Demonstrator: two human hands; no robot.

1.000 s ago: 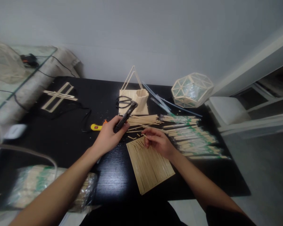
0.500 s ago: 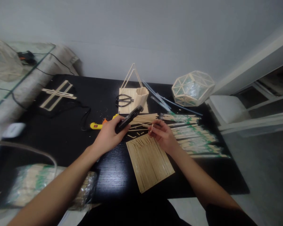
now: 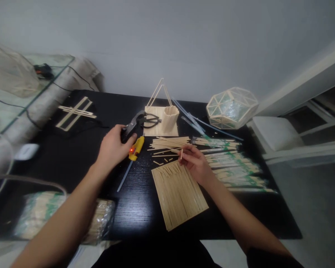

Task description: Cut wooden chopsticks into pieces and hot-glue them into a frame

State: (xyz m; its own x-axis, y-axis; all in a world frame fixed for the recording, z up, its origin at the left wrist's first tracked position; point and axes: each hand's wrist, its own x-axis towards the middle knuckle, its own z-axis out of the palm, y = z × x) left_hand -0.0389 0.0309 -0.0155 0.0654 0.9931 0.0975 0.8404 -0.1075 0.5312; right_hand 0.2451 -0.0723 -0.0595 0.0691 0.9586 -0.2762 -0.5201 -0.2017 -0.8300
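Head view: the left hand (image 3: 111,147) has its fingers curled around a black hand tool (image 3: 131,128); a yellow glue gun (image 3: 136,147) lies just beside its thumb. The right hand (image 3: 195,164) pinches a short stick (image 3: 181,154), thumb and fingertips nearly closed. Just below those fingers lies a flat stick panel (image 3: 181,201). A light pinch, well clear of the glue gun's nozzle, would suit so small a piece.
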